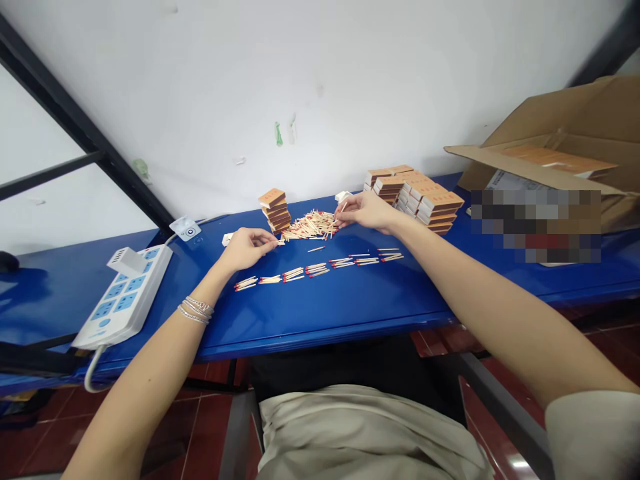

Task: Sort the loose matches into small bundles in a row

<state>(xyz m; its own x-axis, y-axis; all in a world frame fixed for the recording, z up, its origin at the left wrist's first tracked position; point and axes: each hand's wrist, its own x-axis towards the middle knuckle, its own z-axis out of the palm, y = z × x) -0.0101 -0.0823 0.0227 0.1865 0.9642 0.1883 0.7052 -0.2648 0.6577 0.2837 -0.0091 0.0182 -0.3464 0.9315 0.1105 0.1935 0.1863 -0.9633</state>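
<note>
A heap of red-tipped matches point(311, 225) lies on the blue table. At its left edge, my left hand point(250, 247) has thumb and fingers pinched together, with pale match ends point(281, 243) showing at the fingertips. On the heap's right side my right hand point(367, 211) is closed in a pinch, and a match point(343, 207) sticks up from its fingers. In front of both hands runs a row of small match groups point(293, 274), several matches in each. One single match point(316, 249) lies between the row and the heap.
Stacked matchboxes point(274, 211) stand behind the heap, with a larger block of matchboxes point(440, 200) to the right. An open cardboard box point(530, 127) sits far right. At left lies a white power strip point(125, 293) with a plugged-in adapter. The table point(320, 317) ends before my lap.
</note>
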